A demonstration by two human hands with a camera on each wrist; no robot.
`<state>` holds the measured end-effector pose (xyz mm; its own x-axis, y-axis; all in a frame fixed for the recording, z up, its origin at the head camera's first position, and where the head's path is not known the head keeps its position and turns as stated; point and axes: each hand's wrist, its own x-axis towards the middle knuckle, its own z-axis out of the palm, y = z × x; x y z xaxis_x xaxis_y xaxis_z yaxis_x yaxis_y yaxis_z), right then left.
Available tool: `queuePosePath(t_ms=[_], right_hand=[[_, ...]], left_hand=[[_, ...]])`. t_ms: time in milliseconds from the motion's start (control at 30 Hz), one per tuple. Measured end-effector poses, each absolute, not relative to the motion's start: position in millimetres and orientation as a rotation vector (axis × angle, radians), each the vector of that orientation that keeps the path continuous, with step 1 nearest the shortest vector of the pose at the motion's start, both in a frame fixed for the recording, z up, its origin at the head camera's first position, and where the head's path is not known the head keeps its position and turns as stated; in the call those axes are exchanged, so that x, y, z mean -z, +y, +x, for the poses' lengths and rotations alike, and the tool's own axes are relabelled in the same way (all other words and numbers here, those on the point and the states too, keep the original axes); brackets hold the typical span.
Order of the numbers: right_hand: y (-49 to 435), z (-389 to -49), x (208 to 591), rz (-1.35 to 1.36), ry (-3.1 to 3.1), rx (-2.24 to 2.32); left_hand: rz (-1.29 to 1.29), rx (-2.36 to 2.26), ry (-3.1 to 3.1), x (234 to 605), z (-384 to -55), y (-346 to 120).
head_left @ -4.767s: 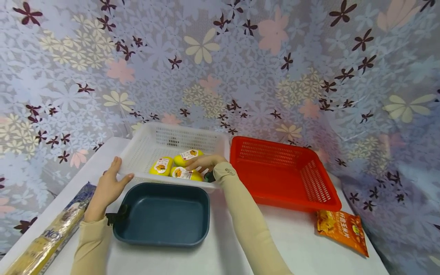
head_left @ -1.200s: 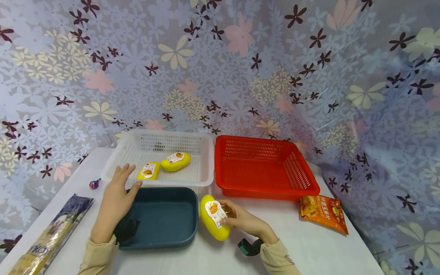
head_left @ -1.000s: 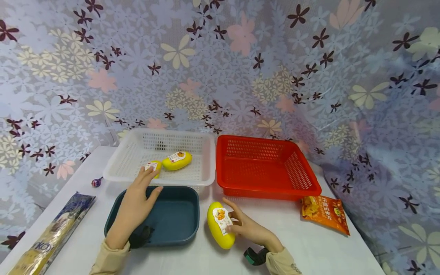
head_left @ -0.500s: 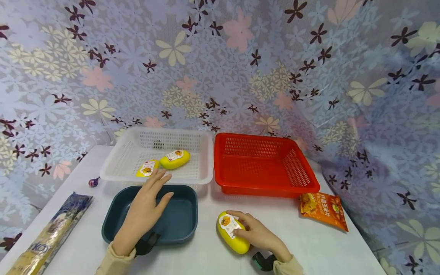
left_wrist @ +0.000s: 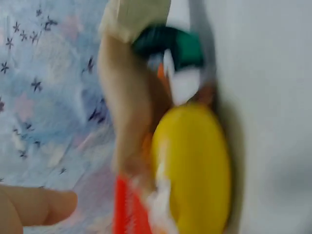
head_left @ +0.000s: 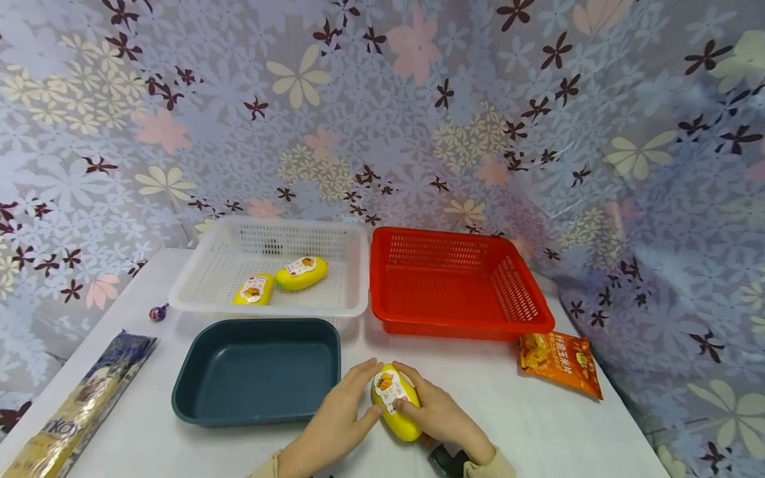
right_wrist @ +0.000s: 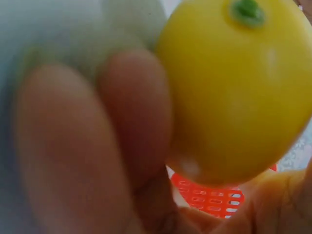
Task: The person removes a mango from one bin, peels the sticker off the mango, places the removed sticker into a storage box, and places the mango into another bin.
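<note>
A yellow mango-shaped container [head_left: 399, 408] with a white label lies on the table right of the dark blue tray [head_left: 257, 418]. My right hand [head_left: 439, 408] grips it from the right, thumb on the label. The right wrist view shows its smooth yellow end with a green stem. My left hand [head_left: 335, 425] is at its left side with fingers extended, fingertips close to it; whether they touch is unclear. Two similar containers, one short-looking [head_left: 254, 290] and one lying slanted [head_left: 301, 273], sit in the white basket [head_left: 269, 309].
A red basket [head_left: 460, 327] stands right of the white one, with an orange snack bag [head_left: 560, 365] by its front right corner. At the left lie a long noodle-like packet [head_left: 84, 405] and a small lollipop [head_left: 158, 313].
My right hand has brought one yellow container out of the white basket onto the table and slightly right. My left hand has moved from the basket's edge, over the tray, to the container's left.
</note>
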<state>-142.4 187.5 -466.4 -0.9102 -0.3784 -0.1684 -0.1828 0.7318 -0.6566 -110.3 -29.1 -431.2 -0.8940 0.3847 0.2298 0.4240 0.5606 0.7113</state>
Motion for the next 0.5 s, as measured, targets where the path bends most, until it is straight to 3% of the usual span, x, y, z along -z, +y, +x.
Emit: queuePosePath(t_ms=[500], right_hand=[[192.1, -137.2, 471.3, -0.399, 2.437, 1.108]], left_hand=[[-0.47, 1.797, -2.667, 472.3, -120.9, -12.1]])
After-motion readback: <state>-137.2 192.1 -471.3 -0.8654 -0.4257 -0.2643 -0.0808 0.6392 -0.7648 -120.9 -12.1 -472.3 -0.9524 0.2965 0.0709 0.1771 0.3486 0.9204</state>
